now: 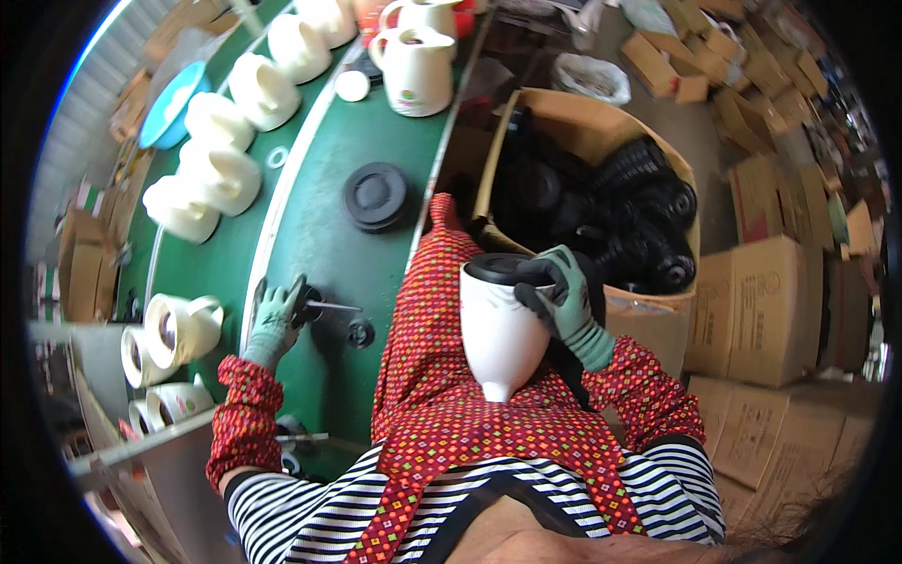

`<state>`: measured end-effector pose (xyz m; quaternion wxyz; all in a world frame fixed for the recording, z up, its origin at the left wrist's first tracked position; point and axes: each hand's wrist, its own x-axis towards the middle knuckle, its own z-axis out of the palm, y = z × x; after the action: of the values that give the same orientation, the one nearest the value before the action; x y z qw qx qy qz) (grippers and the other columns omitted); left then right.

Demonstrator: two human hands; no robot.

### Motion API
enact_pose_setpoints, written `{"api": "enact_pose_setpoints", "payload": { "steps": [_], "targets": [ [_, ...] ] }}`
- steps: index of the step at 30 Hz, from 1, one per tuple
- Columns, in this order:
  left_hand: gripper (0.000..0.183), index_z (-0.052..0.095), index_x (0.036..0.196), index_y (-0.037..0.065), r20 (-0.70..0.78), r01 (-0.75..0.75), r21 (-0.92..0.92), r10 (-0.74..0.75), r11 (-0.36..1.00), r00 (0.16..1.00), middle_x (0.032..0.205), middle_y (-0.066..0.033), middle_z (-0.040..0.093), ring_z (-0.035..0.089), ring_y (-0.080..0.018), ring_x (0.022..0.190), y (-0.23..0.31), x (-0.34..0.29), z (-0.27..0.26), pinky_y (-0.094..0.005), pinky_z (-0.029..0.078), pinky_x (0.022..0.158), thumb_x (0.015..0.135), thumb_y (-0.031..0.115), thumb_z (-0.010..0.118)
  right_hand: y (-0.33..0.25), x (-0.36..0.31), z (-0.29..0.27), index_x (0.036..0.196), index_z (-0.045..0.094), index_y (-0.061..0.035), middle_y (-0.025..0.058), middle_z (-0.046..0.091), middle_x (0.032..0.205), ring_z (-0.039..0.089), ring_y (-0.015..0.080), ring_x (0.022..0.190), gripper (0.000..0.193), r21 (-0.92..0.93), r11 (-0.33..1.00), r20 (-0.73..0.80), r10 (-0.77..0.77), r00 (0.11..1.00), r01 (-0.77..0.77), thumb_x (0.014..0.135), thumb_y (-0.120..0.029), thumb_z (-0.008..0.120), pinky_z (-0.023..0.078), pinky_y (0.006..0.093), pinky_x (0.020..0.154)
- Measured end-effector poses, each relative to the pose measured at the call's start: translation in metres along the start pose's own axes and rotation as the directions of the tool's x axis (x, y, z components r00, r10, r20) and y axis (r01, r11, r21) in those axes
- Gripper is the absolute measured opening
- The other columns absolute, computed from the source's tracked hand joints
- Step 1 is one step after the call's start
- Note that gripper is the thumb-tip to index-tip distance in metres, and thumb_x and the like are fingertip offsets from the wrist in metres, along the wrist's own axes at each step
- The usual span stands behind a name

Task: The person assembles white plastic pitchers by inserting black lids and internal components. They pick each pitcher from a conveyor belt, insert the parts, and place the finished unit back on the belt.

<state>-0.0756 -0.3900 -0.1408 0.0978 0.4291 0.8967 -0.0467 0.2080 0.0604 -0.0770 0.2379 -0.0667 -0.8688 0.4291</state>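
Observation:
A white tapered jug [504,331] rests on my apron-covered lap, its narrow spout-like tip pointing toward me. At its wide far end sits a round black base [498,267]. My right hand [567,303], in a green-grey glove with dark fingertips, grips this end, thumb and fingers curled at the black edge. Over the green worktable [324,254], my gloved left hand [275,320] is closed around the dark handle of a screwdriver [334,306], its metal shaft pointing right. Just beyond the shaft lies a small black round part [360,332]. Farther up rests a larger black disc [375,195].
Several white jugs [266,91] stand along the table's left side, and one jug [413,73] stands at the far end. Right of my lap is an open carton [646,132] of black round parts. Stacked cardboard boxes [756,305] fill the right side; a blue basin [174,105] is far left.

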Motion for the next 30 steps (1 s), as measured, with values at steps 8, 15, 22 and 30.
{"api": "enact_pose_setpoints", "payload": {
  "steps": [8, 15, 22, 30],
  "targets": [
    [0.076, 0.059, 0.148, 0.009, 0.059, 0.233, -0.753, -0.289, 0.615, 0.955, 0.097, -0.0115, 0.069, 0.069, -0.0243, 0.081, 0.065, 0.006, -0.064, -0.0375, 0.057, 0.074, 0.077, 0.002, 0.085, 0.008, 0.002, -0.032, 0.113, 0.076, -0.0052, 0.0158, 0.069, 0.114, 0.065, 0.0351, 0.107, 0.023, 0.143, 0.99, 0.165, -0.018, 0.986, -0.006, 0.093, -0.016, 0.075, 0.051, 0.0453, 0.095],
    [0.076, 0.058, 0.15, 0.01, 0.014, 0.06, -0.749, -0.074, 0.66, 0.997, 0.1, -0.0122, 0.071, 0.068, -0.0185, 0.076, 0.186, 0.089, -0.207, -0.0338, 0.056, 0.071, 0.08, 0.003, 0.085, -0.067, 0.141, -0.057, 0.128, 0.069, -0.0112, 0.0157, 0.065, 0.13, 0.057, 0.0376, 0.128, 0.051, -0.232, 0.841, 0.294, -0.417, 0.86, 0.488, 0.083, -0.032, 0.079, 0.039, 0.0588, 0.111],
    [0.071, 0.046, 0.156, 0.0, 0.07, -0.28, -0.672, 0.435, 0.686, 0.898, 0.134, -0.0268, 0.063, 0.067, -0.0376, 0.115, 0.235, 0.149, -0.276, -0.0415, 0.054, 0.1, 0.09, -0.003, 0.07, 0.03, 0.164, -0.037, 0.088, 0.081, -0.0131, 0.0128, 0.072, 0.076, 0.072, 0.0331, 0.073, 0.044, 0.005, 0.999, 0.38, -0.046, 0.924, 0.048, 0.096, -0.054, 0.067, 0.054, 0.0418, 0.066],
    [0.054, 0.046, 0.152, -0.007, 0.093, -0.228, -0.694, 0.4, 0.682, 0.912, 0.142, -0.0322, 0.057, 0.064, -0.0427, 0.126, 0.256, 0.165, -0.243, -0.0416, 0.049, 0.107, 0.1, 0.002, 0.06, 0.039, 0.102, -0.052, 0.106, 0.081, -0.0146, 0.0127, 0.078, 0.094, 0.074, 0.0331, 0.086, 0.03, -0.069, 0.997, 0.304, 0.046, 0.951, -0.026, 0.095, -0.038, 0.068, 0.055, 0.0439, 0.08]
  ]
}}
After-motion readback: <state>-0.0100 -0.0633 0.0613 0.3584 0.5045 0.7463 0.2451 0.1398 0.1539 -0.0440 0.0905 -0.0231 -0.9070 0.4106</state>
